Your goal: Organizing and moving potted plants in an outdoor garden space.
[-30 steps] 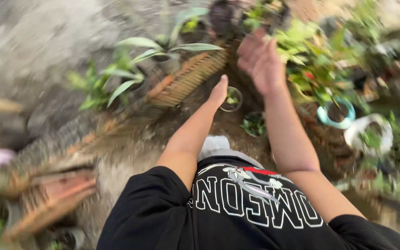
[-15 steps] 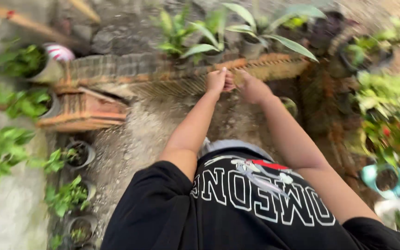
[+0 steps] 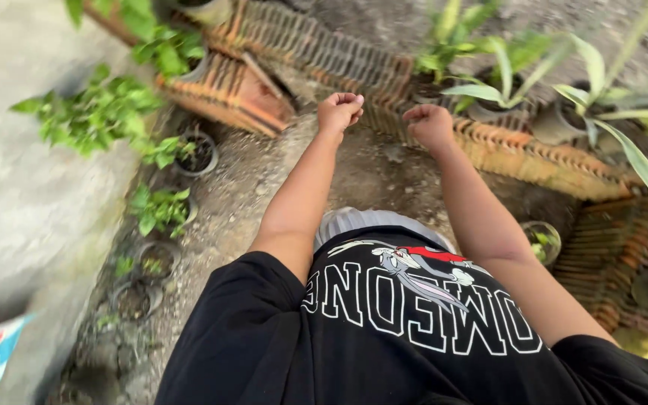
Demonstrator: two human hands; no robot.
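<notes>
Standing over a patch of gravelly ground [image 3: 301, 180], the person holds both arms out ahead with the hands a little apart. The left hand [image 3: 340, 111] is curled into a loose fist at about eleven o'clock from the chest, and the right hand [image 3: 429, 124] is curled the same way at about one o'clock. Neither hand shows anything between its fingers; both look empty, though the palms face away, so something small could be hidden.

Nearest to the hands is the low edging of stacked clay tiles [image 3: 511, 150], which runs from twelve o'clock out to three o'clock just beyond the knuckles. Behind it at one to two o'clock stand potted plants with long pale-striped leaves [image 3: 504, 90]. At ten o'clock a tilted clay block [image 3: 226, 94] rests against the tiles, with a leafy bush [image 3: 95, 112] further out at nine to ten. Small dark pots with seedlings [image 3: 160, 210] line the left edge from nine down to seven o'clock, and a small pot [image 3: 541, 241] sits at four o'clock beside the right forearm.

Judging by the posture, any reaching here goes best with the fists opened first and the feet kept on the bare gravel, since the seedling pots stand close to the left and the tile edging looks loosely stacked.
</notes>
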